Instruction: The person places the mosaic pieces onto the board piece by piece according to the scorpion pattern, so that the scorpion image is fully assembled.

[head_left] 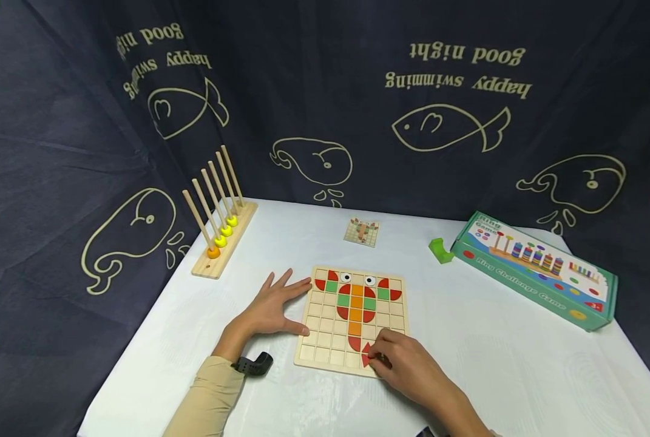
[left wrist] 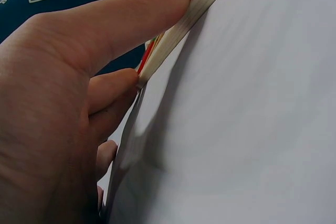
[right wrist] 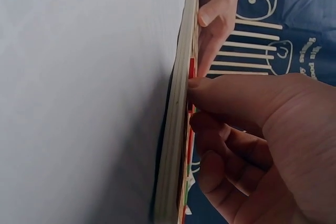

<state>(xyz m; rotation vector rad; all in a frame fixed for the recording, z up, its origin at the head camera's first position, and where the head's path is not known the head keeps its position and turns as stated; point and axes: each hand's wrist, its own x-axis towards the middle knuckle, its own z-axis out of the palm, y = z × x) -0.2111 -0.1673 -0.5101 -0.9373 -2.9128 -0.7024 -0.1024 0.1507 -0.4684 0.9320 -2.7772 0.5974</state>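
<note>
A wooden grid board (head_left: 325,349) lies on the table, with red, green and orange pieces and two eye pieces set in a creature-like pattern. My left hand (head_left: 272,309) is spread at its left edge, thumb and forefinger touching the rim; in the left wrist view the thumb rests along the board's side (left wrist: 197,17). Near the bottom edge, my right hand (head_left: 409,367) has its fingers curled and pinches a red triangle piece (head_left: 365,359) at the board's surface. The fingertips partly cover that piece. In the right wrist view, thumb and forefinger meet beside a red piece (right wrist: 192,66).
Beyond the board lies a small pattern card (head_left: 362,232). A wooden peg stand (head_left: 210,267) with yellow and orange beads is at the left. A green arched block (head_left: 440,250) sits beside a Ring Challenge Game box (head_left: 532,270) at the right. A dark printed cloth hangs behind.
</note>
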